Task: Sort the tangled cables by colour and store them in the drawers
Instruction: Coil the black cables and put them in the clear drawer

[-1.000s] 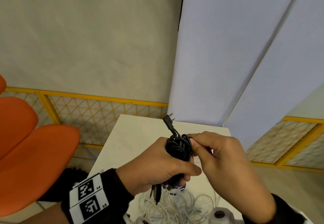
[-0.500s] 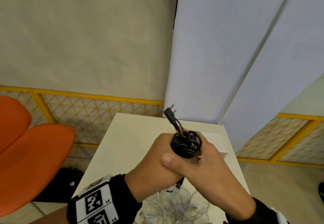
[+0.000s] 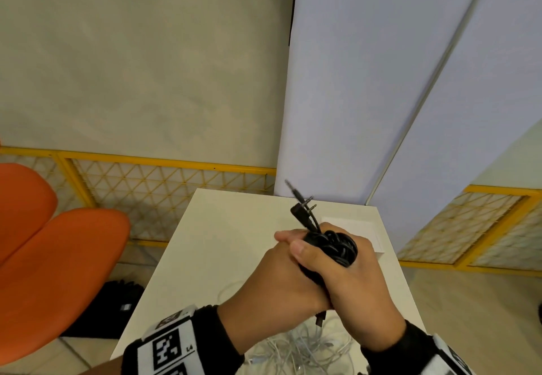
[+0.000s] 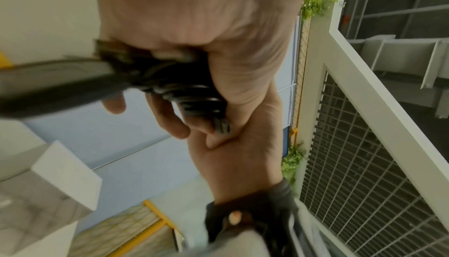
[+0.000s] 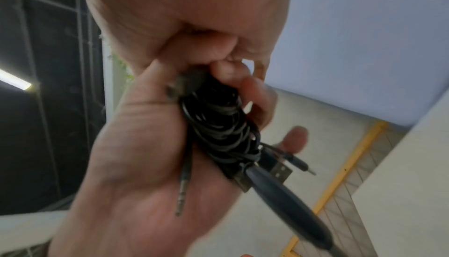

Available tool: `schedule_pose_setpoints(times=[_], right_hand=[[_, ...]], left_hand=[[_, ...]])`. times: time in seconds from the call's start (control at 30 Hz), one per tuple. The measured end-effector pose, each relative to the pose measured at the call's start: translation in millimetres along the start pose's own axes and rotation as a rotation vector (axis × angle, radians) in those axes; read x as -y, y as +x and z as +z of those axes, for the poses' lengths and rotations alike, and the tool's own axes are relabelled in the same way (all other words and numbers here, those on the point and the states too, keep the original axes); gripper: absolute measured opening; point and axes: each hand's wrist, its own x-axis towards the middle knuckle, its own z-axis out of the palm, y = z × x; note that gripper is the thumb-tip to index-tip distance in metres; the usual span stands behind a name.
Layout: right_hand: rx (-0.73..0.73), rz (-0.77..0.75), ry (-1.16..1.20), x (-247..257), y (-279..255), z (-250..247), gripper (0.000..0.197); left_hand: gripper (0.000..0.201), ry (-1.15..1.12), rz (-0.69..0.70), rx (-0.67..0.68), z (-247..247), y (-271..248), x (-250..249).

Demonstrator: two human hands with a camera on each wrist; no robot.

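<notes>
A coiled bundle of black cables [image 3: 334,247] is clasped in both hands above the white table [image 3: 223,242]. My left hand [image 3: 275,275] wraps it from the left, and my right hand [image 3: 360,275] closes round it from the right with the thumb across the front. Angled plugs [image 3: 303,209] stick up out of the coil. In the right wrist view the black cable bundle [image 5: 218,126] lies in the left palm, showing a jack plug [image 5: 181,194] and a USB plug [image 5: 279,172]. In the left wrist view the black cable bundle [image 4: 184,92] is blurred. A tangle of white cables [image 3: 299,348] lies on the table below.
A white box [image 3: 360,228] stands at the table's far right behind the hands. An orange chair [image 3: 52,257] and a black bag [image 3: 111,310] on the floor are to the left. A yellow mesh fence [image 3: 164,187] and pale partition panels [image 3: 366,81] stand behind.
My right hand went from pinching the top of the coil to wrapping round it. Both hands and the bundle have shifted a little to the right.
</notes>
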Motion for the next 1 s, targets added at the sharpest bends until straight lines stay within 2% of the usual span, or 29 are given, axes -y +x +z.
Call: schedule_pose_setpoints(times=[0.07, 0.17, 0.23, 0.27, 0.37, 0.53, 0.6, 0.67, 0.77, 0.9, 1.0], right_hand=[[-0.010, 0.075, 0.031, -1.0, -0.3, -0.6, 0.031], [-0.030, 0.189, 0.105, -4.0, 0.7, 1.0, 0.027], [-0.062, 0.272, 0.198, -5.6, 2.3, 0.9, 0.023], [-0.068, 0.309, 0.270, -6.7, 3.2, 0.8, 0.019], [-0.044, 0.384, 0.456, -10.8, 6.1, -0.1, 0.009], [0.008, 0.414, 0.560, -20.0, 7.5, 0.4, 0.011], [-0.030, 0.370, 0.571, -21.5, 13.1, -2.7, 0.018], [-0.128, 0.328, 0.598, -23.3, 22.5, -8.7, 0.036], [-0.226, 0.366, 0.630, -27.4, 34.3, -15.3, 0.042], [-0.202, 0.454, 0.660, -41.1, 37.5, -25.2, 0.033], [-0.207, 0.377, 0.452, -42.6, 34.1, -32.3, 0.031]], left_hand=[[0.040, 0.039, 0.053, 0.009, 8.4, 2.3, 7.6], [0.041, 0.047, 0.095, -0.005, 13.4, 3.9, 9.1], [0.034, 0.118, 0.157, 0.037, 8.4, 3.7, 6.1], [0.034, 0.147, 0.140, 0.081, 5.0, 2.4, 3.1], [0.023, 0.199, 0.058, 0.188, 0.9, 0.0, 2.2], [0.012, 0.087, -0.175, 0.260, -1.9, -3.7, 8.6], [0.012, -0.006, -0.335, 0.349, -3.1, -7.4, 12.3], [0.027, -0.127, -0.466, 0.414, 1.9, -14.2, 16.3], [0.040, -0.227, -0.501, 0.360, 13.1, -20.9, 23.8], [0.037, -0.333, -0.580, 0.291, 10.3, -22.8, 28.6], [0.040, -0.379, -0.604, 0.251, -6.0, -23.1, 32.3]])
